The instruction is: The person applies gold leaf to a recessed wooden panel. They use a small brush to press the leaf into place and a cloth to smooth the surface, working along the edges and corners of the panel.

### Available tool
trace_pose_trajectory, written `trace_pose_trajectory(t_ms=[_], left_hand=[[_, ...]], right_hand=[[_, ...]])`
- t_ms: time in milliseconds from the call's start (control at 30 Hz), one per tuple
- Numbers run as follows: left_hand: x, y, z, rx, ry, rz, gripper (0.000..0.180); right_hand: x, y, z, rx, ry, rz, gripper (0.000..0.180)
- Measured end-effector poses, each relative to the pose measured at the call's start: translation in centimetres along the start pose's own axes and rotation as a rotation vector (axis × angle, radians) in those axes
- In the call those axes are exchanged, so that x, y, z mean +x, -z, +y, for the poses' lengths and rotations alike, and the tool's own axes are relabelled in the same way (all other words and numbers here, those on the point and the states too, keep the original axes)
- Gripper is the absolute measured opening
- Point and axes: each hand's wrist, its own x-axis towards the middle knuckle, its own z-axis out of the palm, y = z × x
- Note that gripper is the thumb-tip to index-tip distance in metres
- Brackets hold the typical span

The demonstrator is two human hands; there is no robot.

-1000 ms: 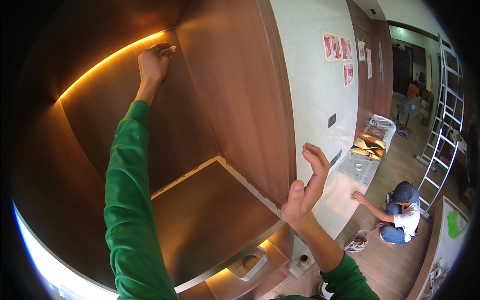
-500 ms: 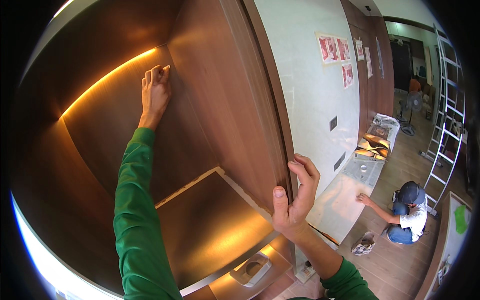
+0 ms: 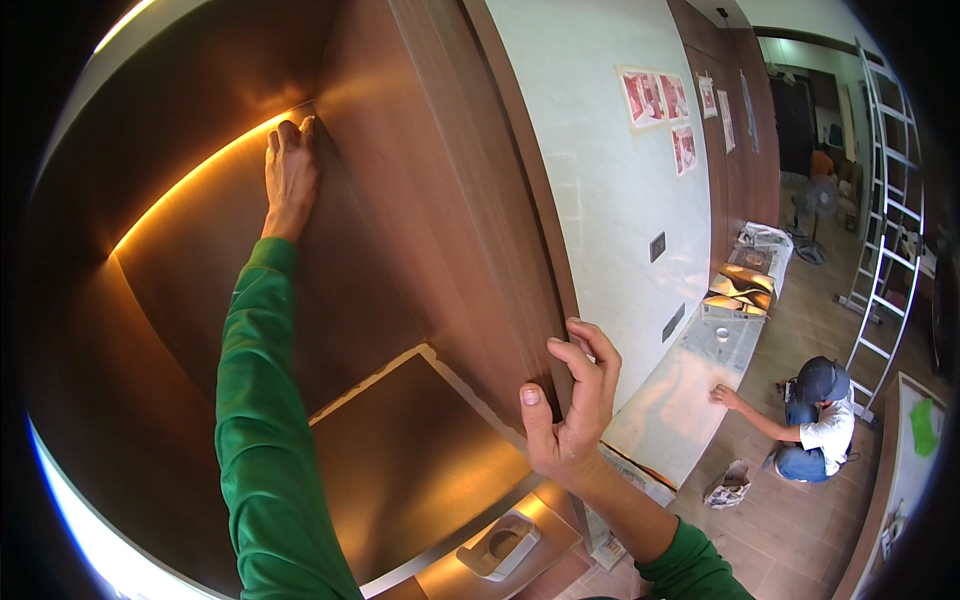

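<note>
My left hand (image 3: 292, 175) reaches up into a brown wood-grain cabinet niche (image 3: 260, 290). Its fingers are closed and touch or nearly touch the far top corner, at the end of a glowing light strip (image 3: 190, 180). Whatever it pinches, if anything, is hidden. Beside the niche's right upright panel (image 3: 480, 220), my right hand (image 3: 575, 425) is open, thumb and fingers apart and curved around the panel's front edge. Below lies a shiny bronze-toned shelf (image 3: 430, 450) with pale tape along its back and side edges.
A white holder with a round opening (image 3: 500, 550) sits under the shelf. To the right, a person (image 3: 820, 420) crouches by a long low bench (image 3: 670, 400). A ladder (image 3: 890, 230), a standing fan (image 3: 818, 205) and a paper bag (image 3: 728, 485) are beyond.
My left hand has moved up against the light strip's end. The view has shifted slightly, and my right hand remains at the panel edge.
</note>
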Motion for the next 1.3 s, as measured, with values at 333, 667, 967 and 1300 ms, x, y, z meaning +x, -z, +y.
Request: trace_pose_trajectory(t_ms=[333, 667, 967, 1300], left_hand=[[0.6, 0.2, -0.5, 0.089, -0.075, -0.106, 0.063], [-1.5, 0.5, 0.4, 0.06, -0.144, -0.132, 0.061], [-4.4, 0.5, 2.1, 0.047, -0.205, -0.096, 0.061], [-8.5, 1.7, 4.0, 0.023, -0.245, -0.132, 0.063]], right_hand=[[-0.2, 0.0, 0.1, -0.01, 0.015, -0.019, 0.04], [0.0, 0.1, 0.1, 0.0, 0.012, -0.027, 0.04], [0.1, 0.2, 0.1, -0.002, 0.006, -0.025, 0.041], [-0.2, 0.0, 0.2, 0.019, -0.003, -0.026, 0.042]])
